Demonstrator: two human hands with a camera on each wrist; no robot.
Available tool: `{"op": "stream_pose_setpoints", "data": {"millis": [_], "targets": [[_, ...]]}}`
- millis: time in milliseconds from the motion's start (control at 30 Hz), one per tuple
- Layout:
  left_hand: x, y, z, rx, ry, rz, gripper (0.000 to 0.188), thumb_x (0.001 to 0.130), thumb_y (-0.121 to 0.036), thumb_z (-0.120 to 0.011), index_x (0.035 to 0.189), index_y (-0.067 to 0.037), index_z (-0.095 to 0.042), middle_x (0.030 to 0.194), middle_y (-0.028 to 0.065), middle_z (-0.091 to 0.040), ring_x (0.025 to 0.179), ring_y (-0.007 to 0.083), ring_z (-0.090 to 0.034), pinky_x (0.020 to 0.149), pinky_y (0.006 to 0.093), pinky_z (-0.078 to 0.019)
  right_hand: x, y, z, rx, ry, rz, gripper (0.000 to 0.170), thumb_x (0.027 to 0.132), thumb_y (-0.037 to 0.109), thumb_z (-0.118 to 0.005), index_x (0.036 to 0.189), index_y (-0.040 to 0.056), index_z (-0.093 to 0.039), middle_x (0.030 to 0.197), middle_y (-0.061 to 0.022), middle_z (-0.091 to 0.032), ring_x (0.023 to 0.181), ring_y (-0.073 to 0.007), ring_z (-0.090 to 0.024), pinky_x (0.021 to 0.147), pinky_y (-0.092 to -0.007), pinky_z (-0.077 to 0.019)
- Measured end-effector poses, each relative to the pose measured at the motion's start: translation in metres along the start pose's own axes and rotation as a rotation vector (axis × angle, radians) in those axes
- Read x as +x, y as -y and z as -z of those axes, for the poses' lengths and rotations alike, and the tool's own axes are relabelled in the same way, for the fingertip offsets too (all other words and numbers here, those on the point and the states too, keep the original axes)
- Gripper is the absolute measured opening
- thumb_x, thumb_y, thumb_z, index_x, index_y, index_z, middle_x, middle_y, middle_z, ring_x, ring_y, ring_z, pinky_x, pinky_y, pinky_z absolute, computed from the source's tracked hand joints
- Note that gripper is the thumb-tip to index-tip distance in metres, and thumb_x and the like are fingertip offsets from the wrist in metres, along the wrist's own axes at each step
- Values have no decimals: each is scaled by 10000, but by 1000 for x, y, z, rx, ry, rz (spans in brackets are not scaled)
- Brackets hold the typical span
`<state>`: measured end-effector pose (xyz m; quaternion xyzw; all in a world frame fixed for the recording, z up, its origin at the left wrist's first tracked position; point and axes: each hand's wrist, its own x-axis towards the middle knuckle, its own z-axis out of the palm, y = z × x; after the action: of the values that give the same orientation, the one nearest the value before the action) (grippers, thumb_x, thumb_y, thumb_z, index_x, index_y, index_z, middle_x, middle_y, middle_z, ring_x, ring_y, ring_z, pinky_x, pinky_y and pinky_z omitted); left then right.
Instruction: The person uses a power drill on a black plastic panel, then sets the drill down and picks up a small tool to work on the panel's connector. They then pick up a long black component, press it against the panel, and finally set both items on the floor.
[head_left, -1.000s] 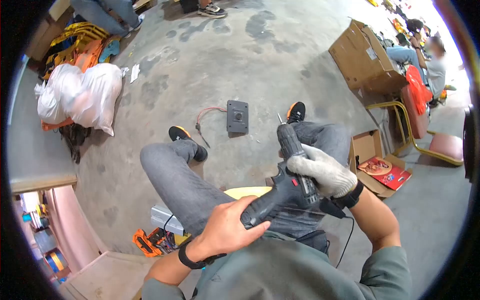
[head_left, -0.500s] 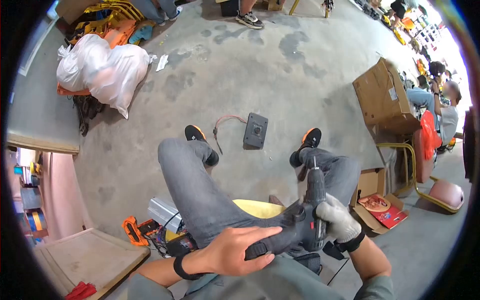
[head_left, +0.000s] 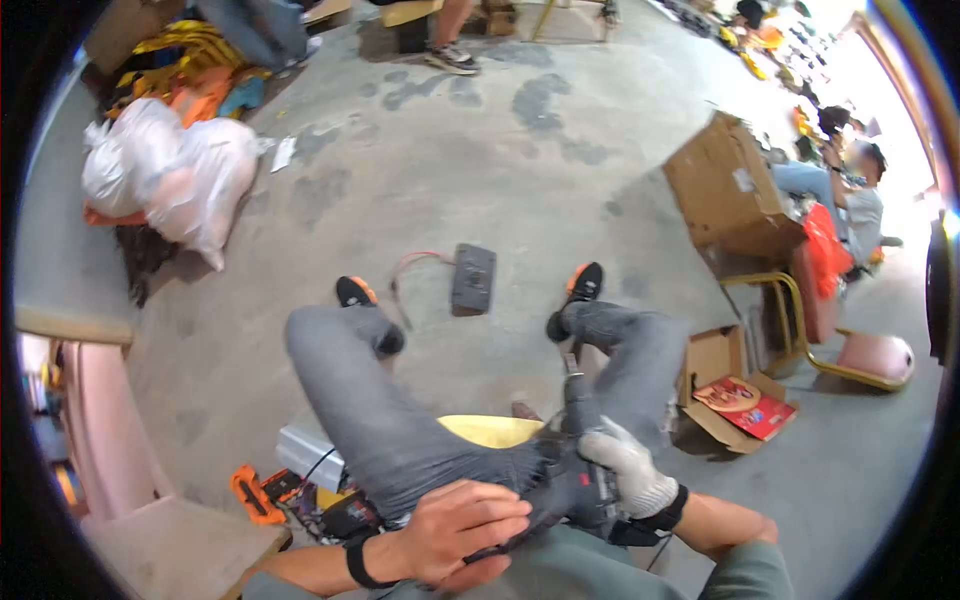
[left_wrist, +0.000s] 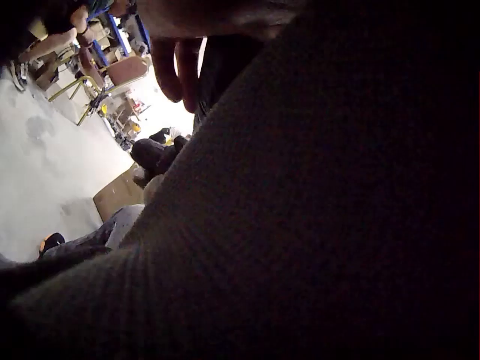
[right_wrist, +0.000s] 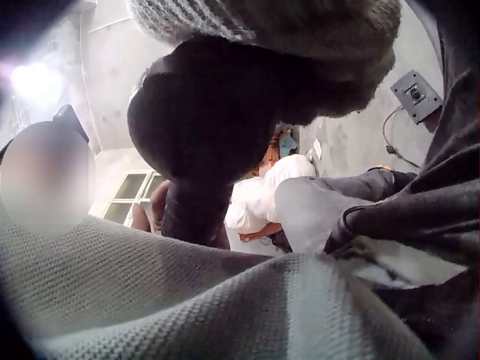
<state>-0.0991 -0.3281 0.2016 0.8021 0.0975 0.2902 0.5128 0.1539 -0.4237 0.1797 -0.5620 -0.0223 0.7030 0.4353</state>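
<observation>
A black power drill point(head_left: 578, 408) lies across the person's lap, its bit end towards the feet. The gloved right hand point(head_left: 632, 468) grips its body from the right side. At the end of the handle is the bare left hand point(head_left: 462, 532), its fingers and thumb curled round it. The right wrist view shows the drill point(right_wrist: 199, 120) large and dark under the glove point(right_wrist: 300, 22), with bare fingers point(right_wrist: 159, 204) by the handle. Dark cloth fills most of the left wrist view, where fingers point(left_wrist: 177, 71) hang at the top.
On the floor between the shoes and beyond lies a grey device point(head_left: 473, 280) with a red cable. An open carton point(head_left: 720, 350) stands right, near a chair point(head_left: 870, 358) and a large box point(head_left: 728, 185). Orange tools point(head_left: 258, 495) lie left; white bags point(head_left: 200, 175) stand farther off.
The head view has shifted. The drill has swung from slanting across the lap to pointing more forward, and sits lower. The left hand's fingers have curled more round the handle; the right hand keeps its grip.
</observation>
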Motion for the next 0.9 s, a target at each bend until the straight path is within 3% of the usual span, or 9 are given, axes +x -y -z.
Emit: {"op": "stream_pose_setpoints", "data": {"millis": [33,100,200,467,600,900], "targets": [[0,-1,-4,-44,-36,-25,347,883,-264,-681,1088,15,-679,1118,162,-698,986,341,-684,809,392,-566,-2,-2,4,-13,-11,-22,488,912,195,-653,1329,-4,-497,1097,-81,-604,938,-137,-603,825,-285,-527],[8,-15,-3,-93,-85,0,537,1014,-449,-476,998,39,-698,1015,222,-694,913,428,-676,769,474,-562,-9,8,-11,-46,-19,-22,524,925,258,-658,1338,-12,-482,1091,-69,-599,929,-119,-594,801,-264,-512],[16,-18,7,-112,-58,45,489,991,-389,-500,989,61,-690,996,225,-689,881,428,-678,753,462,-562,-9,6,-11,-77,-21,-53,660,924,307,-676,1438,-20,-424,1066,-61,-593,849,-99,-602,714,-249,-511],[20,-28,10,-51,-45,76,541,1013,-424,-474,999,74,-684,995,241,-690,896,434,-686,778,461,-567,-10,11,-13,-137,63,-11,662,960,421,-657,1412,-14,-448,1028,-35,-586,837,-69,-575,686,-226,-489],[18,-29,7,-35,-34,60,532,1023,-409,-458,1012,72,-685,1052,248,-698,954,442,-696,812,463,-571,-14,22,-17,-342,79,-79,637,989,490,-595,1383,0,-496,1061,-32,-593,903,-77,-569,785,-237,-472],[19,-23,5,-23,18,-87,418,1021,-302,-501,893,65,-654,1001,233,-713,940,427,-711,798,460,-589,10,-4,-10,-318,70,7,617,1003,505,-554,1381,19,-513,1098,-36,-595,988,-110,-556,878,-251,-452]]}}
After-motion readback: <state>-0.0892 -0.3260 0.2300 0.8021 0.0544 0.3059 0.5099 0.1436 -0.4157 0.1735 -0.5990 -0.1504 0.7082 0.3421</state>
